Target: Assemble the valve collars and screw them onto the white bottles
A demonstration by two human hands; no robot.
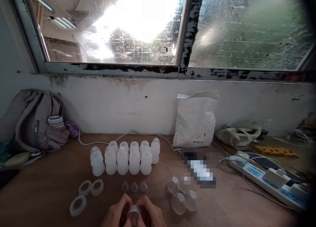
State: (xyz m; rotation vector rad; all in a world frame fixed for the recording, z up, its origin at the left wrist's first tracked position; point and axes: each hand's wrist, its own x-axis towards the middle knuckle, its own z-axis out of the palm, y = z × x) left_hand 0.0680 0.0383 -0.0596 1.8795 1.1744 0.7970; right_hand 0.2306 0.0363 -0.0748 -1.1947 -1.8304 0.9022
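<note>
At the bottom edge, my left hand [116,214] and my right hand [151,214] meet around a small clear plastic part [134,212], fingers curled on it from both sides. Just beyond them three small clear teats [134,187] stand in a row on the wooden table [49,194]. Further back stand several white plastic bottles [123,158] in two rows. Three translucent rings [85,187] lie to the left. Several clear domed caps [181,197] sit to the right.
A white sack [195,121] leans on the wall under the window. A grey backpack [37,121] sits at the back left. A white power strip [269,181] with cables and a yellow tool [275,151] lie at the right.
</note>
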